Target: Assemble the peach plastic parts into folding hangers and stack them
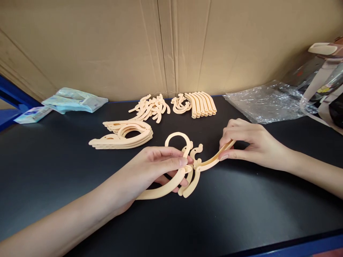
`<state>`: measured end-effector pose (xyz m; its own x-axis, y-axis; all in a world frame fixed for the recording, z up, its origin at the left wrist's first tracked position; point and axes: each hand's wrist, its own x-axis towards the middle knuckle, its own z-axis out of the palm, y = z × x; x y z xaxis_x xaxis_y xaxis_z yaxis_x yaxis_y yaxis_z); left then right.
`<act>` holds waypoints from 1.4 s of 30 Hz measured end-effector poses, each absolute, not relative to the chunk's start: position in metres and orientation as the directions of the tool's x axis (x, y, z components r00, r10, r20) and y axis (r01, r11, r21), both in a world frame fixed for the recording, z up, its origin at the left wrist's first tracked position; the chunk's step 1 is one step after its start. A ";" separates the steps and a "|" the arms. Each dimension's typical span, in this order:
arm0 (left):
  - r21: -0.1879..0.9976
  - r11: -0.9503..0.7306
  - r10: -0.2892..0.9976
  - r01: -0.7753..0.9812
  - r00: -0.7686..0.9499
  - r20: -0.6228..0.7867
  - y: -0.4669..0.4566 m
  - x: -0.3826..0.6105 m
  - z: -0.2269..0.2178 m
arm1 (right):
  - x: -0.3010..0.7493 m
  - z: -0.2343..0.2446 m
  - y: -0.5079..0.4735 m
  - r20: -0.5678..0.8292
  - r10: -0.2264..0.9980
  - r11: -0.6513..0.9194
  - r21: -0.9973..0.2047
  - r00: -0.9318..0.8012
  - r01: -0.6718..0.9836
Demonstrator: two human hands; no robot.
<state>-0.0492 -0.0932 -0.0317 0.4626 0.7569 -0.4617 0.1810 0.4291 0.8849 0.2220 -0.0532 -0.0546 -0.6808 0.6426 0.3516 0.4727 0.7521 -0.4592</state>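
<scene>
My left hand point(154, 166) pinches a cream plastic hanger hook point(177, 134) between thumb and fingers. At the hook's base, a curved hanger arm point(160, 191) runs down to the left under my palm. My right hand point(248, 142) is closed on a channelled hanger arm point(211, 163), its tip pointing left toward the hook. Between my hands lie a small hook piece point(197, 150) and short curved pieces point(191, 187), partly hidden by my left fingers. I cannot tell whether the right arm's tip touches them.
Folded hangers point(123, 142) are stacked at left. Behind are a pile of short curved pieces point(151, 109), several hooks point(180, 105) and a row of arms point(200, 103). Clear plastic point(265, 101) and a strapped bottle point(327, 78) sit right; blue-white packets point(76, 100) back left. Cardboard point(107, 46) walls the back.
</scene>
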 end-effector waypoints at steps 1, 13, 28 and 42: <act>0.882 0.429 0.748 0.194 0.471 -0.467 -0.093 -0.049 -0.031 | 0.222 -0.055 -0.054 0.357 0.638 0.758 -0.446 -0.682 0.476; 0.909 0.356 0.730 0.217 0.542 -0.416 -0.095 -0.047 -0.030 | 0.214 -0.051 -0.062 0.465 0.543 0.838 -0.352 -0.699 0.417; 0.953 0.221 0.788 0.207 0.537 -0.300 -0.104 -0.042 -0.035 | 0.212 -0.054 -0.062 0.443 0.540 0.829 -0.426 -0.716 0.362; 0.955 0.071 0.832 0.287 0.511 -0.215 -0.108 -0.038 -0.041 | 0.211 -0.053 -0.063 0.400 0.562 0.802 -0.476 -0.724 0.360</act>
